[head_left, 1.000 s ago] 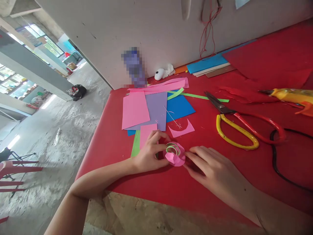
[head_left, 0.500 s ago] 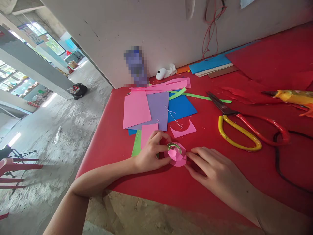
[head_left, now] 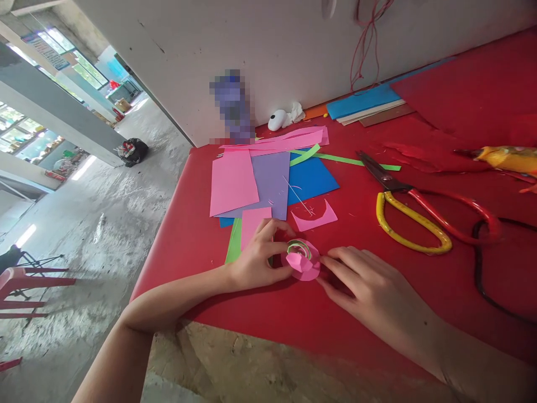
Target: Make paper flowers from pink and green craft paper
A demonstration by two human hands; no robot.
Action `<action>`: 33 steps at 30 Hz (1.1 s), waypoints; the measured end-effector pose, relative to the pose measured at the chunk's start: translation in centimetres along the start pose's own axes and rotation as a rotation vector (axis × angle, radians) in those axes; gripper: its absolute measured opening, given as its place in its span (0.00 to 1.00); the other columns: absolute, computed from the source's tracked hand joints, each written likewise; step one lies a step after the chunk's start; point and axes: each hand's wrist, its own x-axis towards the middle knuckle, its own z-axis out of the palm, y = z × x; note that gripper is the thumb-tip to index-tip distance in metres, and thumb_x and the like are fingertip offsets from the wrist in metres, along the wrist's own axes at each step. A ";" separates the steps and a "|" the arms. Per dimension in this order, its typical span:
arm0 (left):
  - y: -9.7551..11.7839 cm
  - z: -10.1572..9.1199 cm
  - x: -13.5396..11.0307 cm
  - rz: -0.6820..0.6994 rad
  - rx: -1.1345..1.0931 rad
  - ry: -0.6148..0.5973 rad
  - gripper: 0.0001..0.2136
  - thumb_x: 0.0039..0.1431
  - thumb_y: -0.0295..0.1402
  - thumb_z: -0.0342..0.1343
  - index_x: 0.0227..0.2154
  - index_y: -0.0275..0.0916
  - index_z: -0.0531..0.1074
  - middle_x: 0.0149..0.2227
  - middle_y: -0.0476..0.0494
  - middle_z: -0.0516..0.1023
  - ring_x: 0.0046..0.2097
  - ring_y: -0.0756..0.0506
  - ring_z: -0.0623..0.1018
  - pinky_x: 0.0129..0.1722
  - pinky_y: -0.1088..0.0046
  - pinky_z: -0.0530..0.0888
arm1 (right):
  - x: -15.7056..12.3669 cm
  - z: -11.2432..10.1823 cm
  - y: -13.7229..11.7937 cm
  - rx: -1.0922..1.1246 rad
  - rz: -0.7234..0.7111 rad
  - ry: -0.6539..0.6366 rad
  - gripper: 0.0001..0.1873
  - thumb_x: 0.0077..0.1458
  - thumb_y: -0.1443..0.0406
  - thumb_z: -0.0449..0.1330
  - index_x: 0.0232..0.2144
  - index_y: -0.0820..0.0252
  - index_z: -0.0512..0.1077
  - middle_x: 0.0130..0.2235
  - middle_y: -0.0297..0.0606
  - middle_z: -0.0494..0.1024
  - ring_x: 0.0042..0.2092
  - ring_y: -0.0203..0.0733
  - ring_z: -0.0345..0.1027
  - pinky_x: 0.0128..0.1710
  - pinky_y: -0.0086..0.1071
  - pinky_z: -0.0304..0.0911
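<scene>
A small pink paper piece (head_left: 302,264) with a coiled green strip (head_left: 298,246) on top lies on the red table cover (head_left: 201,240). My left hand (head_left: 257,258) pinches its left side with thumb and fingers. My right hand (head_left: 364,281) presses fingertips against its right edge, fingers held together. Just behind lies a stack of pink, purple and blue paper sheets (head_left: 268,182), and a pink curved offcut (head_left: 314,218).
Large scissors (head_left: 419,212) with yellow and red handles lie to the right. A yellow glue gun (head_left: 503,158) and a black cable (head_left: 482,268) sit at far right. Green strips (head_left: 335,159) and stacked card (head_left: 364,106) lie by the wall. The table's left edge drops to the floor.
The pink piece has been folded inward over part of the green coil between my fingers. Both hands stay in about the same place.
</scene>
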 end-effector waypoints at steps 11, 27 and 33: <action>-0.3 -0.9 -0.4 -0.018 -0.082 0.000 0.07 0.50 0.25 0.59 0.33 0.40 0.71 0.46 0.39 0.69 0.49 0.42 0.71 0.47 0.58 0.74 | 0.0 -0.1 0.0 -0.003 -0.001 -0.008 0.09 0.59 0.72 0.51 0.32 0.66 0.71 0.34 0.41 0.72 0.34 0.36 0.66 0.32 0.30 0.59; -15.0 -12.1 10.3 0.092 0.417 0.441 0.10 0.59 0.37 0.51 0.43 0.48 0.69 0.44 0.44 0.76 0.51 0.40 0.70 0.60 0.48 0.57 | -0.1 0.1 0.2 -0.093 -0.043 0.050 0.17 0.60 0.74 0.46 0.27 0.62 0.72 0.31 0.36 0.75 0.33 0.35 0.67 0.37 0.33 0.60; -26.4 -15.1 17.1 0.047 0.426 0.435 0.21 0.51 0.38 0.56 0.51 0.52 0.65 0.52 0.47 0.73 0.65 0.41 0.56 0.67 0.47 0.34 | -2.0 0.8 0.4 -0.090 -0.087 0.012 0.22 0.56 0.80 0.42 0.33 0.56 0.71 0.35 0.31 0.77 0.40 0.39 0.68 0.44 0.37 0.56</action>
